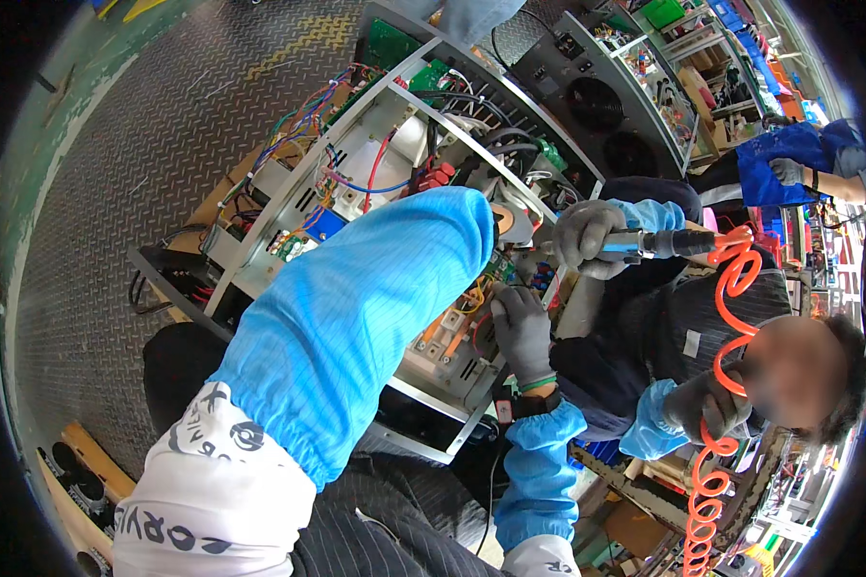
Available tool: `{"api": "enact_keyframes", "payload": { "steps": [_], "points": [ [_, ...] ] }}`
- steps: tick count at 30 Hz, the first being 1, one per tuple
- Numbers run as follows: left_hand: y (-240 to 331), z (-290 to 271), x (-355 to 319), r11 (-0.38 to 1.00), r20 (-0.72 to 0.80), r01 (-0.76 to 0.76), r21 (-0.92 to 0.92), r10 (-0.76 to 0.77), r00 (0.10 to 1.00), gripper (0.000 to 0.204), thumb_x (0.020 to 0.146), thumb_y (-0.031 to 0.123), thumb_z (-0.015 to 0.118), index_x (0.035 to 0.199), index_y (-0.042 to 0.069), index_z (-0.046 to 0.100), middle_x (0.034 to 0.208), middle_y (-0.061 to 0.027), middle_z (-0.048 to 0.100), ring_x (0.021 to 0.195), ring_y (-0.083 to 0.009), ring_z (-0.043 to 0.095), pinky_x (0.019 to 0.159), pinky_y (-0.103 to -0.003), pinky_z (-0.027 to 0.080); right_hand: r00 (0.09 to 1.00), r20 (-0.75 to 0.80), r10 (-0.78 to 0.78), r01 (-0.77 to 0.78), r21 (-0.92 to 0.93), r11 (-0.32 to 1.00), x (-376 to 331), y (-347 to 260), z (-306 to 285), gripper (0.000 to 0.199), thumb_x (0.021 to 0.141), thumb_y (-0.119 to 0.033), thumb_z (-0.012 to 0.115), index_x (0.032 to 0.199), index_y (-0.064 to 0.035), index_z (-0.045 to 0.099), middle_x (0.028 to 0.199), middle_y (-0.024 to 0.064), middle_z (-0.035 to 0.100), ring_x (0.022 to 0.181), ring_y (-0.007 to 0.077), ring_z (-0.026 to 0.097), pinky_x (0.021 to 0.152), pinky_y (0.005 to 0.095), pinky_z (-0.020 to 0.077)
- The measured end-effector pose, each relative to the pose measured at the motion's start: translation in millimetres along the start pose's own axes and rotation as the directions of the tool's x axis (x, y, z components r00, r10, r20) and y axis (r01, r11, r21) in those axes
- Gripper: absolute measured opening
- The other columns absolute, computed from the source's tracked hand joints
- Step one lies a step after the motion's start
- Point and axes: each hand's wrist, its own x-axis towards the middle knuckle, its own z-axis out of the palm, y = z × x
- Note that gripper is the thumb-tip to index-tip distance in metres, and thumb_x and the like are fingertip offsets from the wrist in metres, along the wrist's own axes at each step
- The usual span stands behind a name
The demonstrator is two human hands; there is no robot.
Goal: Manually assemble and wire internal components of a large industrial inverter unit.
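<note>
Closest, a large blue left sleeve (346, 298) slants up from the lower left. It hides the left hand, so how its fingers stand, or what they hold, cannot be told. A right sleeve (539, 471), also blue, rises from the lower centre to the right hand (522, 332), grey-gloved, its fingers loosely bent at the right side of an open metal chassis (443, 380) full of wires and boards (whether they pinch anything is unclear). The chassis lies across the centre, partly covered by the left arm. To the right, a co-worker (678, 308) in dark clothes grips a blue-and-black driver (659, 243) and, lower down, an orange coiled hose (731, 246). Farther off are a dark fan panel (587, 135) and another person (779, 159) in blue.
</note>
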Motion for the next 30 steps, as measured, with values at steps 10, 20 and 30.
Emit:
{"api": "enact_keyframes", "payload": {
  "steps": [10,20,30],
  "points": [
    [-1.3,12.0,12.3,0.996,-0.004,-0.036,0.087,0.036,0.999,0.023,0.089,0.016,0.062,0.102,0.002,0.073,0.105,-0.0176,0.073,0.091,-0.0379,0.07,0.078,-0.046,0.056,0.999,-0.051,0.004,-0.004,0.004,1.0,2.3,-4.1,-1.9,0.023,0.088,-0.009,0.065,0.11,-0.0047,0.068,0.099,0.0171,0.067,0.093,0.0379,0.065,0.079,0.045,0.053],
    [-2.5,22.6,21.4,0.99,-0.012,-0.045,0.134,0.048,0.999,0.019,0.09,0.013,0.061,0.1,0.002,0.074,0.104,-0.0171,0.074,0.089,-0.0378,0.071,0.076,-0.046,0.057,0.999,-0.038,0.019,-0.019,0.005,1.0,3.1,-5.8,-2.2,0.022,0.088,-0.009,0.066,0.11,-0.0046,0.069,0.1,0.0172,0.068,0.094,0.038,0.066,0.079,0.0446,0.0537],
    [-0.7,22.1,22.3,0.999,-0.024,-0.008,0.052,0.009,1.0,0.024,0.092,0.018,0.058,0.103,0.001,0.073,0.106,-0.0186,0.073,0.091,-0.0391,0.071,0.078,-0.048,0.056,0.999,-0.051,0.019,-0.018,0.006,1.0,3.3,-4.9,-1.5,0.022,0.088,-0.009,0.065,0.109,-0.0044,0.069,0.1,0.0177,0.068,0.093,0.0381,0.066,0.079,0.0443,0.0539]
  ]
}}
